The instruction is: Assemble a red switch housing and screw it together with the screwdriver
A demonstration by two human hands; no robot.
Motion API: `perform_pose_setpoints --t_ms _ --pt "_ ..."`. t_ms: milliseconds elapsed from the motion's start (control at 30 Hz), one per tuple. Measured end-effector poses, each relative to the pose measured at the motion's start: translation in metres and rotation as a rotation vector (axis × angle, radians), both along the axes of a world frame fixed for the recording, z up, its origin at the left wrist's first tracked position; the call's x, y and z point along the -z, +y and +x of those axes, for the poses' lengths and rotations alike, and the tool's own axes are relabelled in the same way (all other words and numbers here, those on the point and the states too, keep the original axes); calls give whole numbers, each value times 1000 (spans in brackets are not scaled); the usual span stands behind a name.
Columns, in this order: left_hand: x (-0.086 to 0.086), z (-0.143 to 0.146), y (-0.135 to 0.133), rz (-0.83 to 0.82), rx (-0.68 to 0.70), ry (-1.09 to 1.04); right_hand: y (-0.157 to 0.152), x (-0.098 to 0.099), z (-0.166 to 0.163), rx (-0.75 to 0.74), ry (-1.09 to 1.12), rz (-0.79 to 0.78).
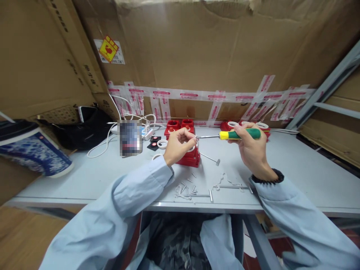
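Left grip (pixel 180 144) pinched shut on something tiny, seemingly a screw (pixel 196 138), hovering just above a red housing (pixel 191 157) on the table (pixel 295 168). Met there by the tip of a screwdriver (pixel 225 135), long axis lying level from 9 to 3 o'clock, green-and-yellow handle wrapped in the right grip (pixel 250 144). Left grip nearer the housing; right at 3 o'clock of it, well above the table. Screw mostly hidden behind fingertips; loose screws (pixel 187 187) scattered at 6 o'clock, hard to count.
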State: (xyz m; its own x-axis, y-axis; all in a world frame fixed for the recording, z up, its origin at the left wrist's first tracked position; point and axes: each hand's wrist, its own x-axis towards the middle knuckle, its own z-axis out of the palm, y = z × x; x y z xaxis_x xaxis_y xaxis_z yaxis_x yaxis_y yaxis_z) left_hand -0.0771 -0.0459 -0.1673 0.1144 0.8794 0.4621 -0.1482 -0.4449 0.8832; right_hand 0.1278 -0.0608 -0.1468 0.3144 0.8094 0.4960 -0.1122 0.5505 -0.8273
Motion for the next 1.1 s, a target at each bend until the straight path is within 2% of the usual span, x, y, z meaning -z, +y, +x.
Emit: perform_pose_setpoints --t_ms 367,633,867,967,1100 --pt "2 0 0 15 4 37 -4 1 -1 22 -23 74" --pt "5 -4 2 205 -160 258 -18 0 -6 251 -359 456" --pt "2 -6 -4 372 -286 425 -17 4 -8 299 -419 555" --pt "-2 -7 -5 369 -270 434 -20 4 -6 262 -464 618" --pt "-6 -12 1 260 -153 391 -25 2 -2 167 -555 652"
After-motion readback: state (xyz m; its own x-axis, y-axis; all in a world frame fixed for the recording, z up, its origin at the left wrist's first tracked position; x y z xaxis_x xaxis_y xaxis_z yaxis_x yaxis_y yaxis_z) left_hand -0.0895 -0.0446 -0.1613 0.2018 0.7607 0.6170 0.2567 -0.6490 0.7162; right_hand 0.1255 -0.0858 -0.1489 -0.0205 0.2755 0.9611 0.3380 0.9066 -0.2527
